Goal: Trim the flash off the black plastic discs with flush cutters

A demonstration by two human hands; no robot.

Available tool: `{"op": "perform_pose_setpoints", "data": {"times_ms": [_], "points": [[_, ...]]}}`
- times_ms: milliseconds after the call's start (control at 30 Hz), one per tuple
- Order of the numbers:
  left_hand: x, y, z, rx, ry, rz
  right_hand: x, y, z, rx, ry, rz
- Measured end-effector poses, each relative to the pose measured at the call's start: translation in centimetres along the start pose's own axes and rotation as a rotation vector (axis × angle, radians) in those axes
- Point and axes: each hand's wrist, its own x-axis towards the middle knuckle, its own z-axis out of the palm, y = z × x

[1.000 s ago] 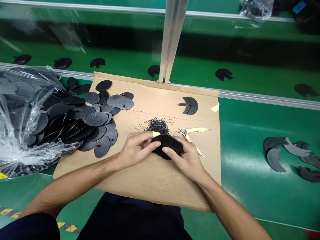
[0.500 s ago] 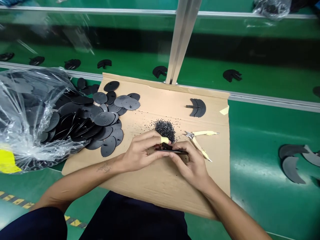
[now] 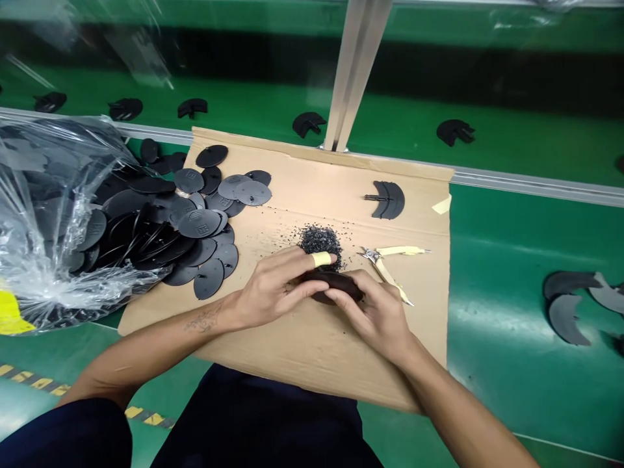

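Both hands grip a dark oval plastic disc (image 3: 333,286) over the cardboard sheet (image 3: 273,364). My left hand (image 3: 283,286), with yellow tape round a fingertip, pinches its left side. On the right edge my right hand (image 3: 377,309) is closed, thumb toward me. What lies behind the disc is hidden by it and the fingers. Just beyond the hands is a heap of small black plastic bits (image 3: 320,242). Nippers with yellow handles (image 3: 390,266) lie spread to the right of the heap. Farther back rests a black crescent-shaped part with a stem (image 3: 387,199).
Many black oval discs (image 3: 199,223) spill from a clear plastic bag (image 3: 58,214) on the left. Grey and black curved pieces (image 3: 568,318) lie on the green surface at right. A metal post (image 3: 355,78) stands behind the cardboard; beyond it a green belt (image 3: 390,136) carries black parts.
The disc has tilted from edge-on so its broad face shows toward me. My left taped finger has lifted slightly off it. The camera view has shifted a little.
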Motion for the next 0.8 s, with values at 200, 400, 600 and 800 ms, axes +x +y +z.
{"op": "perform_pose_setpoints", "data": {"times_ms": [200,400,600,800], "points": [[-0.34,-0.10,0.06,-0.033,-0.035,-0.053,0.20,-0.17,0.07,0.112,-0.065,0.130],[-0.27,-0.06,-0.10,-0.032,-0.069,-0.067,0.20,-0.20,0.06,0.174,-0.094,0.181],[-0.29,-0.10,-0.01,-0.009,-0.091,-0.056,0.33,-0.23,0.10,0.177,-0.099,0.188],[-0.44,-0.36,0.46,-0.074,-0.002,-0.084,0.27,-0.37,0.00,0.088,-0.041,0.061]]}}
